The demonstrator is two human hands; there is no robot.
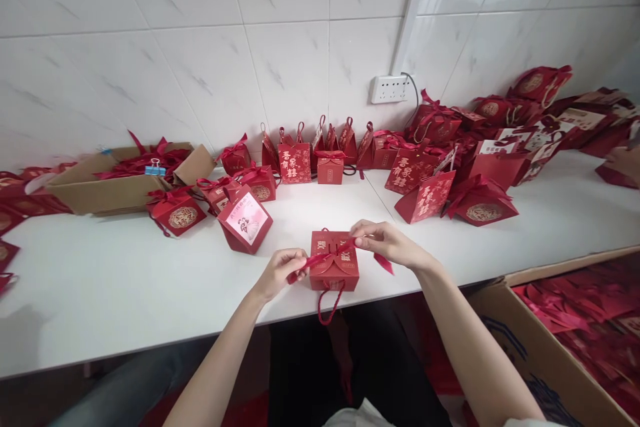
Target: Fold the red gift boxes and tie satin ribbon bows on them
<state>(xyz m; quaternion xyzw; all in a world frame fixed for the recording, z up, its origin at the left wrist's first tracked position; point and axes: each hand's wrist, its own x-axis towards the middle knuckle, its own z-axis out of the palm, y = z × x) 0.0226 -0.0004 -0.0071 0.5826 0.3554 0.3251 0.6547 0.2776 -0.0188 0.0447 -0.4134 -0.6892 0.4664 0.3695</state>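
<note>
A small red gift box (335, 277) with gold lettering stands near the table's front edge, its rope handle (330, 313) hanging over that edge. Across its top runs a red ribbon (325, 257). My left hand (285, 270) pinches one end of the ribbon at the box's left side. On the other side, my right hand (380, 240) has its fingers closed on the ribbon just above the box's upper right corner, and a loose tail dangles below it. The ribbon looks stretched between the two hands.
Several finished-looking red boxes line the wall, with a larger heap (480, 127) at the right. A cardboard box (85, 187) of ribbons sits at the left. Below the table, at right, is a big carton (545, 360) of red pieces. A power strip (393, 89) hangs on the wall.
</note>
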